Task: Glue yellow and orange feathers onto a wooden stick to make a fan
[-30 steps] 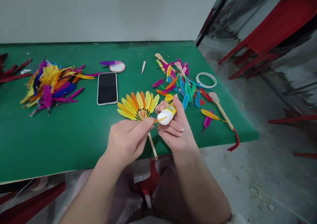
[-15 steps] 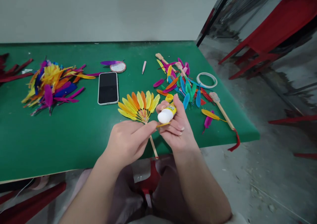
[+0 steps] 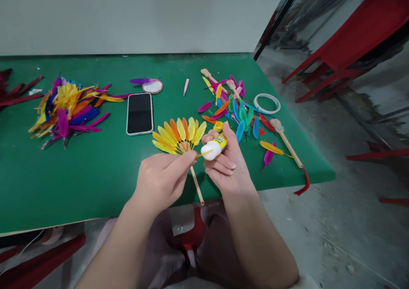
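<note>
My right hand is wrapped round a glue stick, its white end turned toward my left hand. The yellow cap shows between the fingers of that same hand. My left hand pinches a thin yellow-orange feather, whose end lies against the white glue. Most of this feather is hidden by the fingers. Just beyond my hands, a fan of yellow and orange feathers lies on the table, spread from the head of a wooden stick that points toward me.
On the green table are a pile of coloured feathers, a phone, a round white-topped piece, a pink tool, loose feathers, a tape roll and a tasselled stick. Red chairs stand right.
My left hand has shifted slightly left, and the feather end now crosses the front of the white glue instead of sitting below it. The glue stick has tilted a little.
</note>
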A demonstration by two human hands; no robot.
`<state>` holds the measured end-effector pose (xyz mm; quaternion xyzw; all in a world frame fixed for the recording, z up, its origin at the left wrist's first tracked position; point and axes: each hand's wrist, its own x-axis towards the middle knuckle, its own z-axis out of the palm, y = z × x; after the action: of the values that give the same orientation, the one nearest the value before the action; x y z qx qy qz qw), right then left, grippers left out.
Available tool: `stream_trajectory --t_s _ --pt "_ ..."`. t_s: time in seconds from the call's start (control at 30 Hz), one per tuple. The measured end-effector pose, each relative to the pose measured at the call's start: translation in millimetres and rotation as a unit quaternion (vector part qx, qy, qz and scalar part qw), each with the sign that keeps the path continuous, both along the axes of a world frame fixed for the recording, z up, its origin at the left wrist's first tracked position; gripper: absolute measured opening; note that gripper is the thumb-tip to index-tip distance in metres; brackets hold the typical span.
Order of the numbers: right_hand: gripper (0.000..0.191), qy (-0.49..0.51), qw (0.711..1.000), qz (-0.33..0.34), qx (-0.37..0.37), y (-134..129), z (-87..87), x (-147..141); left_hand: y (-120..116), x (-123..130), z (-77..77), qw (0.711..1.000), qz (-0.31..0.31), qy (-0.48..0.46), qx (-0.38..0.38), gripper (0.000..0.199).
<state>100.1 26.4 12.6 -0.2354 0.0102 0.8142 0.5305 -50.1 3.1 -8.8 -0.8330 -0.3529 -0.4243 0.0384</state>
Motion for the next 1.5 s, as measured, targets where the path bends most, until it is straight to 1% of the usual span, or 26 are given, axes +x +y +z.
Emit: stream_trajectory --t_s 0.17,0.33,0.5,0.7,0.77,0.9,1.07,1.27,1.43,1.5 --pt "0.055 -0.014 1.0 -0.014 -0.014 2 1.3 0 0 0 -0.8 0.999 -0.015 0.02 -0.021 0.016" --pt "0.055 0.002 1.0 -0.003 0.005 1 -1.3 0 0 0 -0.9 1.0 0.018 0.002 0.007 0.016" --pt "0.051 0.011 1.0 0.014 0.022 1 -6.0 1 0 1 -1.0 0.999 -0.024 0.024 -0.016 0.017" --pt "0.055 0.03 0.999 0.015 0.019 1 -6.6 3 1 1 -2.2 1.0 0.02 -0.004 0.004 0.015" --pt "0.055 0.039 0.999 0.018 0.023 1 -6.2 3 1 1 -2.5 1.0 0.014 -0.002 -0.003 0.015" --pt "0.053 0.066 0.997 0.03 0.035 0 -7.4 3 0 2 -2.7 1.0 -0.021 0.006 -0.022 0.016" --pt "0.054 0.096 0.993 0.038 0.064 1 -12.0 4 1 4 -2.0 1.0 0.008 -0.004 -0.018 0.015" --pt "0.05 0.138 0.983 0.067 0.099 -1 -17.0 5 -1 6 -2.9 0.999 -0.026 -0.008 -0.029 0.017" --pt "0.048 0.183 0.974 0.076 0.115 -3 -18.9 4 -2 7 -3.2 0.999 0.003 -0.036 -0.032 0.015" --pt "0.047 0.191 0.971 0.079 0.117 -3 -19.6 4 -2 8 -3.0 0.998 0.005 -0.043 -0.034 0.015"
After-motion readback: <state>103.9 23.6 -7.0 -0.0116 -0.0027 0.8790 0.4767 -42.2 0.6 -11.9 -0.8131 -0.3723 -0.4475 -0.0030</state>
